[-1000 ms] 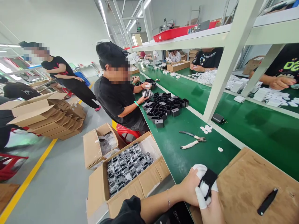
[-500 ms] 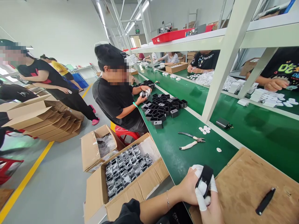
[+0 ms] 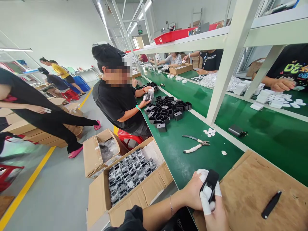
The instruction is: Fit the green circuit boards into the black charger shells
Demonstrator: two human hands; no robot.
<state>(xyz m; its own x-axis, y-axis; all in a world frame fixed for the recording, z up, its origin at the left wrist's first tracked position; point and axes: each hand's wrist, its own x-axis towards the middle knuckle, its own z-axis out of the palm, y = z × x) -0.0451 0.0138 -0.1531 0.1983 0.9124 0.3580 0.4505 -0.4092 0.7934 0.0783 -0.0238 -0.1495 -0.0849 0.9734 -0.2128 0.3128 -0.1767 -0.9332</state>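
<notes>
Low at the right of the head view, a black plastic housing [image 3: 212, 177] is held between both hands. White coverings wrap the fingertips of each hand. My left hand [image 3: 192, 192], with a thin bracelet at its wrist, closes round the housing's left side. From the near right side, my right hand [image 3: 216, 215] grips it, a thumb pressed over its front face. Fingers hide much of the housing, and I cannot make out what is inside. Just beyond lie cutting pliers [image 3: 195, 146] with pale-wrapped handles. A slim black pointed tool [image 3: 271, 204] rests on a brown board [image 3: 252, 183].
Black housings [image 3: 166, 110] lie heaped ahead on the green bench, near white discs [image 3: 209, 132]. A black unit [image 3: 237, 131] sits beyond the white strip. Left of the bench stands a carton [image 3: 97, 195] of wrapped parts. A shelf post [image 3: 229, 67] rises at right. Co-workers sit around.
Both hands stay round the housing with little movement. The black unit beyond the white strip has shifted right. At far left a standing person has stepped closer.
</notes>
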